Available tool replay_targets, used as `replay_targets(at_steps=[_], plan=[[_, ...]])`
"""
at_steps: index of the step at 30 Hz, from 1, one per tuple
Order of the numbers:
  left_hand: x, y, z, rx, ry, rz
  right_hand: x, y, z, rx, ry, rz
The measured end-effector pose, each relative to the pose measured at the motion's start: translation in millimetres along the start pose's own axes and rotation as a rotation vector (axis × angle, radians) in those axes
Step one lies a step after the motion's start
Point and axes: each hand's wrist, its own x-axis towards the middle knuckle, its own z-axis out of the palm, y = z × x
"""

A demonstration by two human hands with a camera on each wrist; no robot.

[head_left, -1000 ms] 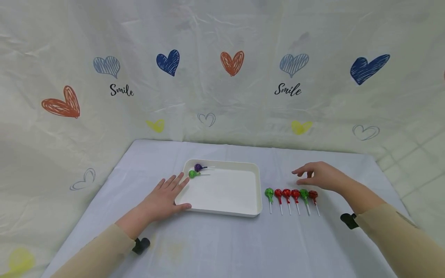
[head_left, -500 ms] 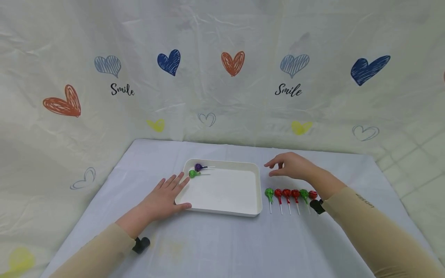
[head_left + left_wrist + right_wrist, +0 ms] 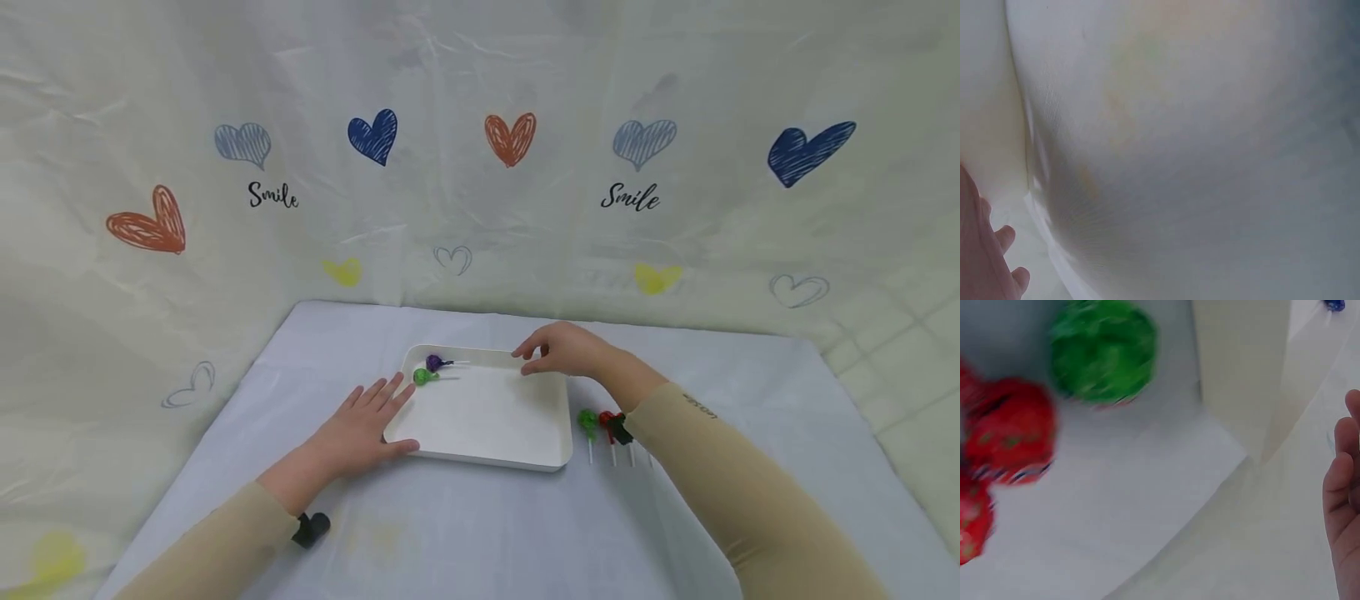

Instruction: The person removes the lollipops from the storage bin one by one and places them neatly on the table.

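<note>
Your right hand [image 3: 562, 350] has swung leftward from beyond the row of lollipops [image 3: 588, 419] to the right rim of the tray [image 3: 487, 417], suggesting attention has shifted there; its grip is loosely bent, with nothing visible in it. Your left hand [image 3: 360, 433], fingers spread, rests at the left rim. A purple lollipop [image 3: 434, 362] and green lollipop [image 3: 422, 377] lie in the tray's far left corner; your sleeve [image 3: 720, 467] partly hides the bench [image 3: 465, 533] row. Heads are round and glossy, sticks thin; the tray is smooth, shallow, round-cornered.

Tray [image 3: 487, 417] smooth, plastic-looking. Lollipop wrappers [image 3: 1104, 353] glossy. Table covering [image 3: 450, 533] matt, cloth-like. Backdrop [image 3: 555, 225] creased, faintly shiny.
</note>
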Motion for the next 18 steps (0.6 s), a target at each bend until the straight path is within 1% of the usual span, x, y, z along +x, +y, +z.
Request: replay_targets(at_steps=[7,13,18], plan=[[0.8,-2.1,2.1,0.006,0.008,0.005,29.7,-24.7,9.0,-0.024,-0.036,-0.035],[1.6,-3.1,4.4,0.024,-0.005,-0.014,51.3,-43.0,18.0,-0.048,-0.052,-0.083],[1.8,-1.6,1.6,0.011,-0.009,-0.016,65.2,-55.7,29.0,-0.094,-0.090,-0.080]])
